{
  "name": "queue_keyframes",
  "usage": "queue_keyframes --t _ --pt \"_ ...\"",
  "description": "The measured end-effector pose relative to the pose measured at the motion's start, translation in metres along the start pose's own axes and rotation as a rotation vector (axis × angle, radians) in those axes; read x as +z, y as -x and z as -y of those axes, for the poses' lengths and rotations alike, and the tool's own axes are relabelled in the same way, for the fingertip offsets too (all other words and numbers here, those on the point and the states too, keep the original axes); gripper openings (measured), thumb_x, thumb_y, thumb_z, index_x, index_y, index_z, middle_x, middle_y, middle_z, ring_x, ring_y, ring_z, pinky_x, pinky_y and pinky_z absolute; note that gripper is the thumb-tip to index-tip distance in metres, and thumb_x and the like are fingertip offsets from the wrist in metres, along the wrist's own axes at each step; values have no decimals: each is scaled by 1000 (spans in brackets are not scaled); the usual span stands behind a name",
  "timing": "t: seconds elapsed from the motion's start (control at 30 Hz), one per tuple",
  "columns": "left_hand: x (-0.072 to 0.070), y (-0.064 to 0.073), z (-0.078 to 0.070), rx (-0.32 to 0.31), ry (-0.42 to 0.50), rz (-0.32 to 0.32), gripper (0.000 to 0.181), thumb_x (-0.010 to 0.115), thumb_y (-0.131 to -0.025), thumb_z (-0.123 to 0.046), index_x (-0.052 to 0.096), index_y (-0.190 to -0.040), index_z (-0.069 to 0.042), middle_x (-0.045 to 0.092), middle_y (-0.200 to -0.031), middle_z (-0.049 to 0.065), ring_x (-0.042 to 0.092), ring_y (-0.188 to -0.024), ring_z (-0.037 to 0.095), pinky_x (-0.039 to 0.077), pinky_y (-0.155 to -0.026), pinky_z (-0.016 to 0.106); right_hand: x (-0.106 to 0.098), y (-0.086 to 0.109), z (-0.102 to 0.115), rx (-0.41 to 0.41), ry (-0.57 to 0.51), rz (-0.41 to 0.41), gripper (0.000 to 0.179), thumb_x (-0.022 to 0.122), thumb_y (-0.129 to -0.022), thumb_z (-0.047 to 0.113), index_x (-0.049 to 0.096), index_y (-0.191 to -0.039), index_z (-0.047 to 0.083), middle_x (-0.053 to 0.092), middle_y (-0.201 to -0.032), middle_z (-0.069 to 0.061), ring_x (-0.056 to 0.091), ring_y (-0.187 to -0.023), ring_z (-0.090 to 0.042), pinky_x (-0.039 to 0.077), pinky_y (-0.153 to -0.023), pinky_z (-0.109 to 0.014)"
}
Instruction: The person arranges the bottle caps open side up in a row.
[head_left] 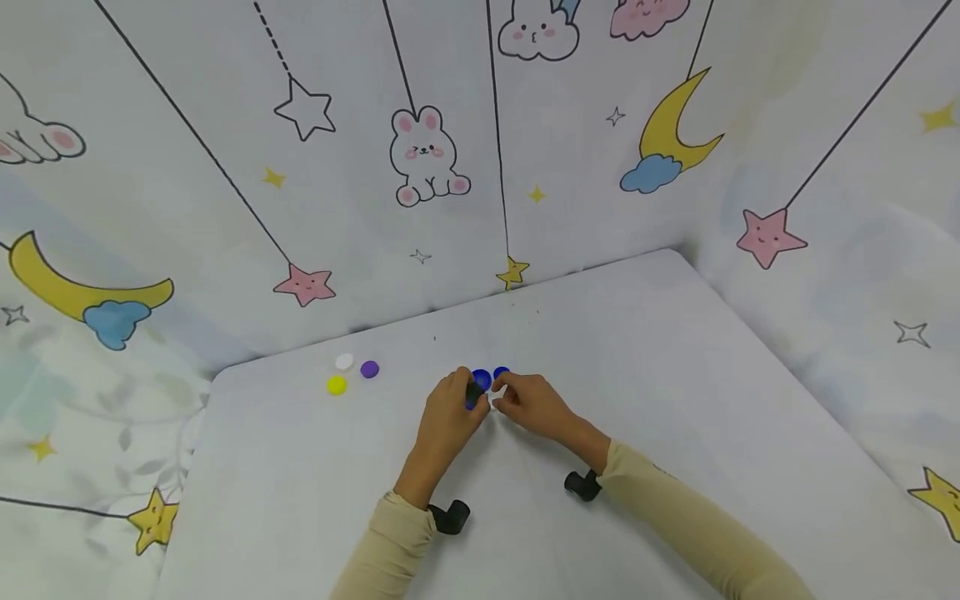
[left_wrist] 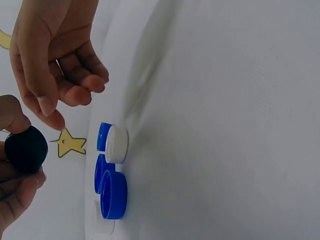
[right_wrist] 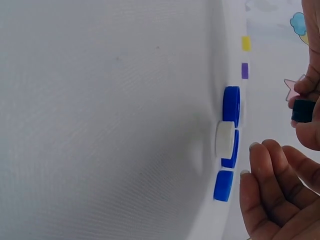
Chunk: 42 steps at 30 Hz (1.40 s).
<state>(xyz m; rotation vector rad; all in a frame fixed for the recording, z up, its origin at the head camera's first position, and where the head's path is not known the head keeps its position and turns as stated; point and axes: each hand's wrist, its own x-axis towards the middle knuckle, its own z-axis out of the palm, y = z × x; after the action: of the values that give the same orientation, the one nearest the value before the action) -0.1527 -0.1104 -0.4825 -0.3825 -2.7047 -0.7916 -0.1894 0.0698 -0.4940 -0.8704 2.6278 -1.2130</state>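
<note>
At six o'clock in the head view, above the table (head_left: 637, 333), the left hand (head_left: 448, 412) pinches a dark round cap (left_wrist: 26, 150), probably light, stiff plastic best held by its rim, while the right hand (head_left: 538, 407), loosely bent and empty, hangs at its three o'clock.

Nursery-style corner, exact room type unclear: pale walls (head_left: 352, 200) printed with a bunny (head_left: 423, 158), moons (head_left: 662, 125), stars (head_left: 770, 237); white counter (head_left: 675, 375) alongside.

head: high, forward-down, far | wrists: low, close, sideways | shared: blue caps (left_wrist: 116, 196)
</note>
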Motion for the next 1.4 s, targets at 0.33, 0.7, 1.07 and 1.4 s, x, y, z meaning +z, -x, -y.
queue_keyframes --t 0.33,0.7,1.07,1.4 --pt "13 11 1 64 239 -40 40 76 -84 -4 50 -115 0 60 -105 12 65 -96 22 57 -80 32 7 2 -8 -58 -24 -50 15 64 -90 8 65 -104 5 64 -72 4 51 -60 -3 46 -55 -20" --pt "20 14 7 73 363 -90 41 77 -80 1 59 -117 3 58 -112 13 65 -104 25 56 -87 25 2 1 -12 -182 -22 -29 32 68 -87 2 65 -119 -1 70 -95 -6 66 -77 -11 55 -68 -20" --pt "17 12 20 82 390 -73 47 82 -75 -8 61 -116 3 64 -99 8 66 -84 17 57 -71 26 -13 -4 -12 -212 -68 88 34 71 -88 4 66 -122 2 71 -108 -8 68 -85 -12 56 -74 -22" --pt "18 15 26 100 400 -27 38 83 -75 -11 67 -110 -5 63 -93 4 63 -82 15 55 -71 24 -14 -6 -19 -234 -103 134 34 72 -87 6 66 -120 1 71 -108 -8 68 -87 -13 57 -75 -23"
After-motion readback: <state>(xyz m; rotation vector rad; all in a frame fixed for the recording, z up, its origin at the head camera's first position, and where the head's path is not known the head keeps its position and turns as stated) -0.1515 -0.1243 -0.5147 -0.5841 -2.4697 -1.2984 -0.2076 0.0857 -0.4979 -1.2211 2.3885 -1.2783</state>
